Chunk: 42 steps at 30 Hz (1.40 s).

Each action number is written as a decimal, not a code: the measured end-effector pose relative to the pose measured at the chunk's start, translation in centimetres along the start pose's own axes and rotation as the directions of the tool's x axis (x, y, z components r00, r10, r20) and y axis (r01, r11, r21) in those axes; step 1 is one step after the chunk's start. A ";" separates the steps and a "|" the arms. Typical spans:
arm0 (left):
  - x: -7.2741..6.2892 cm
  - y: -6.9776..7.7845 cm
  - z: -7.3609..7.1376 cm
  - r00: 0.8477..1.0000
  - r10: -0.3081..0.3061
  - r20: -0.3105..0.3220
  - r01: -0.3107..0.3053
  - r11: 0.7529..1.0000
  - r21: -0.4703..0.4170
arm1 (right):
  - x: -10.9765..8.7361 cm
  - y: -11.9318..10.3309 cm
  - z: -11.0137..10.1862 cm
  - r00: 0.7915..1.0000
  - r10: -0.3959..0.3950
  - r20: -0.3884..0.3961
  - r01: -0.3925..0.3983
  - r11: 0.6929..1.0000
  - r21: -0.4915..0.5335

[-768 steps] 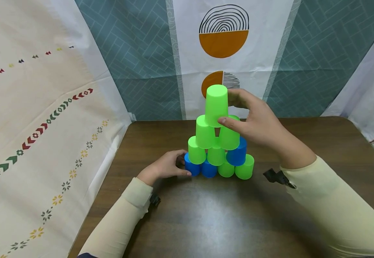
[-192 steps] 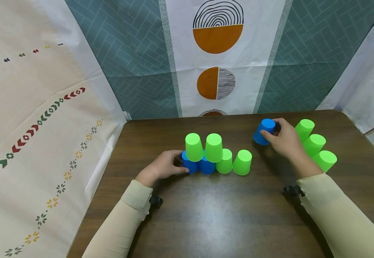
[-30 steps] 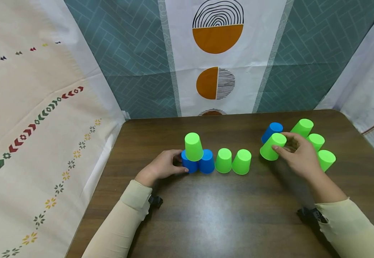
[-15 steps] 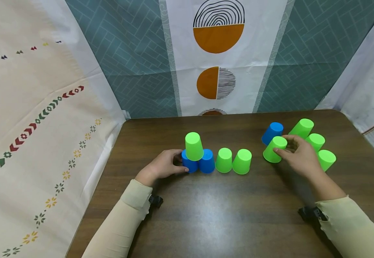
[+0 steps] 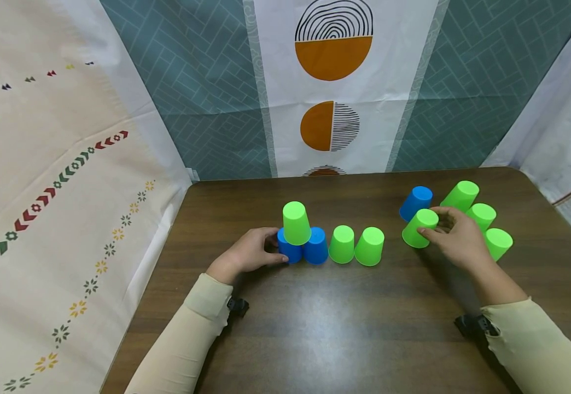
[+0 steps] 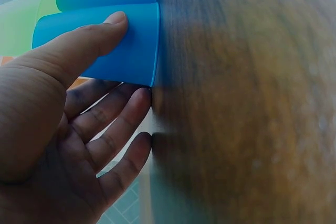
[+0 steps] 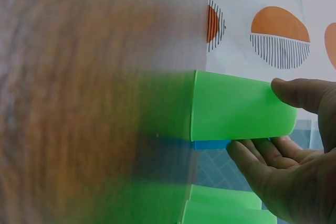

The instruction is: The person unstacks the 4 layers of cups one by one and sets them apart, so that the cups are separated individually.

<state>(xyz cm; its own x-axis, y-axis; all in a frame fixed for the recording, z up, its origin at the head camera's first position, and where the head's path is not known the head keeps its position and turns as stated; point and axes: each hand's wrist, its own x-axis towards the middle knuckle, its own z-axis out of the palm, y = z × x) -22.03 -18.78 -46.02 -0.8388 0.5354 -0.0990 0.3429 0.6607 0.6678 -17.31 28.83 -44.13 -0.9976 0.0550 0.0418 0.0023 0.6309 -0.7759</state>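
Green cup (image 5: 416,232) stands mouth down on the bench (image 5: 325,317), gripped between thumb and fingers of the right hand (image 5: 462,242). Just behind it is a blue cup (image 5: 414,203); three green cups (image 5: 498,243) stand beside that hand. The left hand (image 5: 251,250) holds the leftmost blue cup (image 5: 290,251), though its contact on the far side is hard to make out. A raised green cup (image 5: 296,223) bridges that cup and its blue neighbour (image 5: 316,249); two green cups (image 5: 342,245) stand between the hands.
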 end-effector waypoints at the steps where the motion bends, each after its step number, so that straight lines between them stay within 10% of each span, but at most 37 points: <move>1: 0.0 0.0 0.0 1.000 -0.001 0.000 0.001 1.000 0.002 | 0.0 0.0 0.0 1.000 0.001 0.001 -0.001 1.000 0.001; 12: 0.0 -0.2 0.1 1.000 0.001 -0.001 -0.001 1.000 -0.005 | -0.1 -0.1 0.1 1.000 0.000 -0.012 0.000 1.000 -0.019; 24: -0.1 -0.1 0.1 1.000 -0.003 -0.004 0.003 1.000 -0.003 | -0.3 -4.4 0.5 0.960 -0.142 -0.241 0.182 0.971 0.152; 36: -0.1 -0.4 0.2 1.000 0.014 -0.012 -0.014 1.000 0.007 | -0.7 -12.0 4.9 0.945 -0.325 -0.047 0.322 0.890 0.323; 42: -0.2 -0.3 0.1 1.000 0.014 -0.010 -0.014 1.000 0.011 | -0.6 -14.2 7.6 0.926 -0.364 0.102 0.318 0.896 0.311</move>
<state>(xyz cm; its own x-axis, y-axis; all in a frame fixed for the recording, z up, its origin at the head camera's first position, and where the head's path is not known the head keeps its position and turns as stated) -21.94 -18.99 -46.26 -0.8379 0.5397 -0.0820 0.3596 0.6587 0.6609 -17.28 14.00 -37.95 -0.9315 -0.2576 0.2569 -0.3366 0.3421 -0.8773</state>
